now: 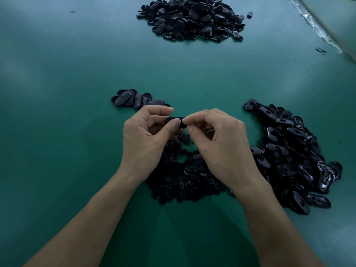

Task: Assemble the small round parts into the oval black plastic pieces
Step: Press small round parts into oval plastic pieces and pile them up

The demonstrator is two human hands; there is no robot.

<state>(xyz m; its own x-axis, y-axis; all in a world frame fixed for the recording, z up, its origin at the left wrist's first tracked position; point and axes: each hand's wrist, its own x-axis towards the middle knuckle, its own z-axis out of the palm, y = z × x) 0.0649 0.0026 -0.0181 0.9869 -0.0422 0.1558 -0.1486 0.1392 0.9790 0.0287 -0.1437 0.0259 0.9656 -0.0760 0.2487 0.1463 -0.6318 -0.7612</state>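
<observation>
A green table (57, 112) fills the whole frame. At the top centre lies the biggest heap of oval black pieces (192, 18). A second, long heap of ovals (292, 155) runs down the right side from mid-frame to the lower right, many of them showing their hollow side. In the lower centre, partly under the hands, a flatter heap of small round parts (185, 180) spreads on the table.

Both bare forearms come up from the bottom edge and meet in the middle of the frame. The left hand (146, 135) has its fingers curled and grips one oval piece (174, 120) between thumb and fingers, held above the round parts. The right hand (221, 139), fingers also curled, pinches the right end of that same piece with thumb and forefinger; whether a round part sits under its fingertips cannot be told.

Just above the left hand, a small cluster of ovals (134, 99) rests on the table. A clear plastic strip (316, 29) crosses the upper right corner, and a single stray oval (249, 14) lies just right of the top heap
</observation>
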